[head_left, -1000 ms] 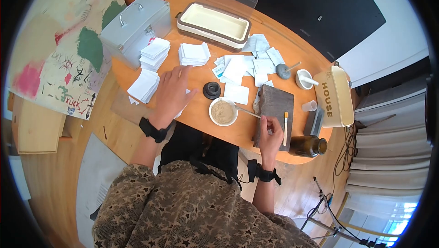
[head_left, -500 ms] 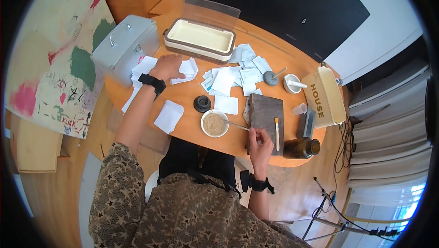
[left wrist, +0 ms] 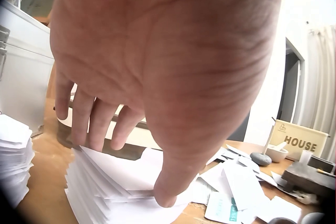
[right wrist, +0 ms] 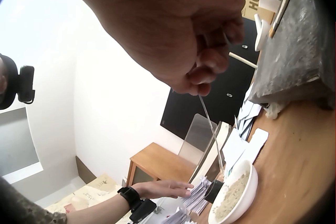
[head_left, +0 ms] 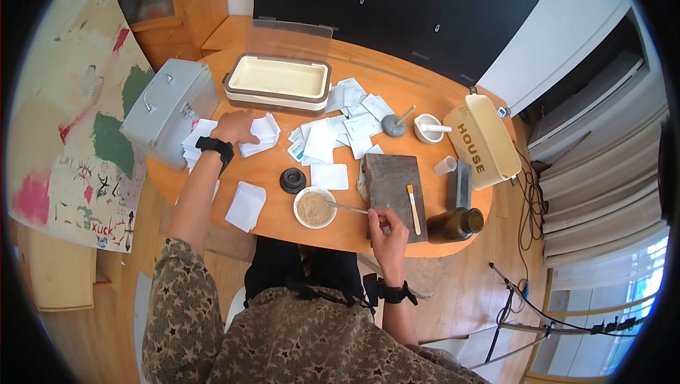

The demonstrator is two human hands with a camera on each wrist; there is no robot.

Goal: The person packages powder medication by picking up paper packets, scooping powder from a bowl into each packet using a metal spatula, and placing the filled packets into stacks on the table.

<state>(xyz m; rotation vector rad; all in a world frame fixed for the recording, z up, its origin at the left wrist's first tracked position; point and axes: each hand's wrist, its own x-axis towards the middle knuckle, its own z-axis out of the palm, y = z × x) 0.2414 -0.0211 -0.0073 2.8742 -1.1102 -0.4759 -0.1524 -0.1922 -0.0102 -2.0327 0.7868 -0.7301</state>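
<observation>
My left hand (head_left: 234, 128) is over a stack of white paper packets (head_left: 265, 131) beside the grey metal case. In the left wrist view its thumb (left wrist: 167, 195) rests on the top packet, and the straight fingers reach the stack's far edge. My right hand (head_left: 388, 237) pinches a thin metal stick (head_left: 350, 208), whose far end stands in a white bowl (right wrist: 248, 195). Beige powder (head_left: 312, 207) fills much of that bowl. Right behind the bowl sits a round black stand (head_left: 292, 180), and a few white packets (head_left: 246, 207) lie to its left.
A grey case (head_left: 170, 108) and a cream tray (head_left: 280, 76) stand at the back. Scattered packets (head_left: 320, 142) cover the middle. On the right are a dark slab (head_left: 389, 182) with a brush (head_left: 414, 210), a brown bottle (head_left: 450, 226), a mortar (head_left: 427, 136) and a HOUSE box (head_left: 482, 140).
My left hand has left the packets near the front edge and reached back to the stack by the case. My right hand keeps its pinch on the stick; the head view has shifted.
</observation>
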